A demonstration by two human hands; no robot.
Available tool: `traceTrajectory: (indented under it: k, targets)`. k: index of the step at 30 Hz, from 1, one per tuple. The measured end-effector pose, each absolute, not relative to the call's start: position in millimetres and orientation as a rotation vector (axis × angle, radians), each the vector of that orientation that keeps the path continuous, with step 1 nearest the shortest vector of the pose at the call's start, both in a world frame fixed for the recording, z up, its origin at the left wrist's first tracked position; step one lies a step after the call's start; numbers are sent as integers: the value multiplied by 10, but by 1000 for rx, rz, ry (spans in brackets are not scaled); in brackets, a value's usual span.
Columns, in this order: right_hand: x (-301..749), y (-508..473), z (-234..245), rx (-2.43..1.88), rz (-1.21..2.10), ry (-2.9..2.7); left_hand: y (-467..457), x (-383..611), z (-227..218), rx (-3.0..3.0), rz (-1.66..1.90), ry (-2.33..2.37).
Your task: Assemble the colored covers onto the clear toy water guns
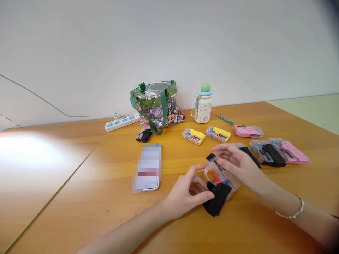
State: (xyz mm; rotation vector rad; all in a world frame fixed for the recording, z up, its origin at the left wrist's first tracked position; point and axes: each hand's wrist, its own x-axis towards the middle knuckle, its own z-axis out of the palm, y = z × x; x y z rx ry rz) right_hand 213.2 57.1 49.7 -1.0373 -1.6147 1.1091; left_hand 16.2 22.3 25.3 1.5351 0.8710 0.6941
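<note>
Half-open left hand point(184, 194) and right hand point(235, 164) grip a blister pack point(221, 176).

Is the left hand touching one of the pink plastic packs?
No, the left hand is against a flat black object, while the pink plastic packs lie apart from it, off to the right.

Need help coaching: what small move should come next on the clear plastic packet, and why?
Probably the left hand should steady the black angular piece, since it sits under those fingers while the right hand holds the top of the clear plastic packet.
</note>
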Motion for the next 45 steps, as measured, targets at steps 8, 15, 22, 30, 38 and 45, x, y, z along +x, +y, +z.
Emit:
traceTrajectory:
  k: [8, 15, 22, 30, 38, 45]
  targets:
    - [2013, 417, 435, -996, 999, -1808, 190, 205, 241, 1534, 787, 900]
    - [2016, 513, 259, -822, 1569, -1593, 244, 213, 270, 1025, 1064, 940]
    - [2024, 562, 148, -805, 1765, -1658, 257, 197, 298, 974, 1098, 934]
    - [2241, 710, 337, -1084, 1377, -1854, 278, 135, 296, 1083, 1020, 911]
    - [2314, 645, 569, -1109, 738, -2427, 311, 74, 424, 1193, 686, 871]
    - [2274, 586, 501, -1048, 494, -2578, 333, 39, 397, 1296, 618, 828]
